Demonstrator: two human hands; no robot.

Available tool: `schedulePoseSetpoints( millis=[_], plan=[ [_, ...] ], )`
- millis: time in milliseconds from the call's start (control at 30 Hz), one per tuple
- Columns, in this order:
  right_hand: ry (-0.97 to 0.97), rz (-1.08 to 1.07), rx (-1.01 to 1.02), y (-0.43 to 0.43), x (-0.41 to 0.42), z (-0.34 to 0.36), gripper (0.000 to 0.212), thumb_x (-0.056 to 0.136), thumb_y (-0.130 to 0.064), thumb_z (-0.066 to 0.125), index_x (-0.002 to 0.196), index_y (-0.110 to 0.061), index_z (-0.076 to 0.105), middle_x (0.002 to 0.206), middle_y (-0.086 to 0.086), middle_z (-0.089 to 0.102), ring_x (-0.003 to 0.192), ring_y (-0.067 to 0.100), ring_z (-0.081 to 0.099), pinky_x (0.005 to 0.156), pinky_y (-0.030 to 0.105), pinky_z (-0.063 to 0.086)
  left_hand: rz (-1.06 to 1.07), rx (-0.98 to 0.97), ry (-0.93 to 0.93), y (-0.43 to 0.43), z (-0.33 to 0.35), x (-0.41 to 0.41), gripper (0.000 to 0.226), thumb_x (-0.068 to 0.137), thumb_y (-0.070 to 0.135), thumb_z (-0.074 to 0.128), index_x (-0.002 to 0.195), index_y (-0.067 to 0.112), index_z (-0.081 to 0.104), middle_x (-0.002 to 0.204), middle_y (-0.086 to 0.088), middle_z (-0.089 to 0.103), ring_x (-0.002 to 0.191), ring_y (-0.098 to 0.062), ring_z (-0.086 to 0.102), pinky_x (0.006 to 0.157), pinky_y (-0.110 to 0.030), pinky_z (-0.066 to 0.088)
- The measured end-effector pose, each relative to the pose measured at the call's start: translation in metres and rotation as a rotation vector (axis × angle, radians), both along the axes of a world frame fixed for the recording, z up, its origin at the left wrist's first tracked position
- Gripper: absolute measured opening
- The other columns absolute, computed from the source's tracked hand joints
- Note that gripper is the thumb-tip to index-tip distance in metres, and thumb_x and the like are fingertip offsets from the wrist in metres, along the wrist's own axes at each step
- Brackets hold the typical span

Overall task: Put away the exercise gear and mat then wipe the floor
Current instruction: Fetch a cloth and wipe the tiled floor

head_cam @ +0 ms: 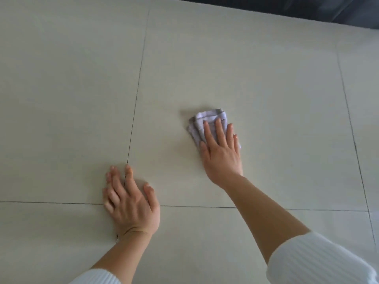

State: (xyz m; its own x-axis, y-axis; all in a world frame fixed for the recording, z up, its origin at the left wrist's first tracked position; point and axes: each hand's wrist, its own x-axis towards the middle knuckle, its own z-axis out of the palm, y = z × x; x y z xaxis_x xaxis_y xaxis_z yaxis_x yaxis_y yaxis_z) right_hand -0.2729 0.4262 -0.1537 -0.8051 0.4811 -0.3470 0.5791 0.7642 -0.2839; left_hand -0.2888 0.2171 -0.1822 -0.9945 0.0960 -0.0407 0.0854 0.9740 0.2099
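A person's right hand (220,152) presses flat, fingers straight, on a folded pale lilac cloth (207,116) on the tiled floor (266,78). The cloth's length runs with the fingers, away from the person. The left hand (129,203) rests splayed over a grout-line crossing (123,203).

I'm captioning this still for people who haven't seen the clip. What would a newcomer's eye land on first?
The eye goes first to the right hand, pressed flat on a folded pale lilac cloth just right of centre on the light tiled floor. Next is the left hand, spread flat on the tiles at lower left, where two grout lines meet. A dark strip borders the top right.
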Motion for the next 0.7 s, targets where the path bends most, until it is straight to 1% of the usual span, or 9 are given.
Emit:
schedulePoseSetpoints(
  millis=[67, 133, 200, 300, 333, 400, 467, 533, 700],
  plan=[
    [0.003, 0.188, -0.018, -0.032, 0.025, 0.004, 0.052, 0.1, -0.045, 0.015, 0.15, -0.042, 0.002, 0.158, -0.009, -0.015, 0.146, 0.024, -0.017, 0.117, 0.033, -0.012, -0.015, 0.018, -0.008, -0.001, 0.001, 0.0, 0.063, 0.082, 0.036, 0.035, 0.138, 0.008, 0.039, 0.148, -0.021, 0.031, 0.137, -0.034, 0.024, 0.106, -0.052, 0.025],
    [-0.005, 0.373, 0.037, -0.054, 0.064, 0.006, 0.051, 0.1, -0.042, 0.019, 0.151, -0.039, 0.014, 0.16, -0.005, -0.003, 0.148, 0.028, -0.002, 0.118, 0.038, -0.001, -0.02, 0.031, -0.023, -0.001, 0.001, -0.001, 0.062, 0.082, 0.035, 0.036, 0.138, 0.008, 0.038, 0.149, -0.022, 0.03, 0.137, -0.036, 0.025, 0.106, -0.053, 0.024],
    [-0.015, 0.484, 0.074, -0.065, 0.107, 0.006, 0.05, 0.099, -0.039, 0.029, 0.148, -0.038, 0.025, 0.16, -0.002, 0.016, 0.146, 0.03, 0.016, 0.117, 0.042, 0.012, -0.046, 0.029, -0.028, -0.002, 0.002, 0.0, 0.062, 0.083, 0.034, 0.036, 0.139, 0.008, 0.036, 0.149, -0.022, 0.028, 0.137, -0.038, 0.025, 0.106, -0.052, 0.023],
    [-0.043, 0.568, 0.1, -0.042, 0.159, 0.005, 0.05, 0.099, -0.041, 0.03, 0.149, -0.037, 0.025, 0.159, -0.003, 0.02, 0.145, 0.026, 0.02, 0.119, 0.038, 0.018, -0.057, 0.038, -0.018, -0.003, 0.002, 0.002, 0.062, 0.084, 0.034, 0.037, 0.14, 0.008, 0.034, 0.151, -0.022, 0.026, 0.138, -0.038, 0.023, 0.107, -0.052, 0.021],
    [-0.056, 0.547, 0.115, -0.027, 0.173, 0.005, 0.05, 0.1, -0.042, 0.026, 0.15, -0.035, 0.025, 0.159, -0.003, 0.019, 0.145, 0.025, 0.02, 0.118, 0.037, 0.019, -0.051, 0.044, -0.016, -0.003, 0.002, 0.002, 0.062, 0.084, 0.034, 0.037, 0.14, 0.008, 0.034, 0.151, -0.022, 0.025, 0.138, -0.038, 0.023, 0.107, -0.052, 0.021],
    [-0.123, 0.402, 0.138, 0.006, 0.194, 0.007, 0.054, 0.101, -0.047, 0.014, 0.152, -0.03, 0.018, 0.159, -0.002, 0.014, 0.146, 0.022, 0.014, 0.114, 0.036, 0.019, -0.053, 0.061, -0.009, -0.003, 0.003, 0.003, 0.062, 0.084, 0.035, 0.035, 0.14, 0.008, 0.035, 0.151, -0.022, 0.025, 0.138, -0.038, 0.023, 0.106, -0.051, 0.021],
    [-0.12, 0.171, 0.167, 0.039, 0.207, 0.008, 0.059, 0.098, -0.053, 0.005, 0.153, -0.03, 0.002, 0.159, -0.006, -0.006, 0.146, 0.017, -0.005, 0.118, 0.034, 0.012, -0.048, 0.07, 0.005, -0.002, 0.002, 0.003, 0.063, 0.083, 0.036, 0.034, 0.14, 0.008, 0.035, 0.151, -0.022, 0.025, 0.138, -0.037, 0.023, 0.107, -0.051, 0.021],
    [-0.149, -0.051, 0.107, 0.059, 0.212, 0.01, 0.057, 0.1, -0.05, 0.009, 0.151, -0.032, -0.009, 0.157, -0.009, -0.02, 0.143, 0.013, -0.019, 0.12, 0.032, 0.002, -0.046, 0.076, 0.014, -0.003, 0.001, 0.003, 0.063, 0.083, 0.037, 0.032, 0.14, 0.008, 0.036, 0.151, -0.021, 0.026, 0.139, -0.036, 0.022, 0.108, -0.051, 0.02],
    [-0.084, -0.324, 0.07, 0.038, 0.197, 0.002, 0.055, 0.101, -0.044, 0.016, 0.151, -0.036, -0.007, 0.16, -0.008, -0.015, 0.146, 0.019, -0.017, 0.119, 0.034, -0.006, -0.097, 0.115, -0.004, -0.009, -0.002, 0.003, 0.067, 0.086, 0.041, 0.037, 0.143, 0.008, 0.031, 0.153, -0.02, 0.021, 0.142, -0.033, 0.015, 0.113, -0.049, 0.013]
  ],
)
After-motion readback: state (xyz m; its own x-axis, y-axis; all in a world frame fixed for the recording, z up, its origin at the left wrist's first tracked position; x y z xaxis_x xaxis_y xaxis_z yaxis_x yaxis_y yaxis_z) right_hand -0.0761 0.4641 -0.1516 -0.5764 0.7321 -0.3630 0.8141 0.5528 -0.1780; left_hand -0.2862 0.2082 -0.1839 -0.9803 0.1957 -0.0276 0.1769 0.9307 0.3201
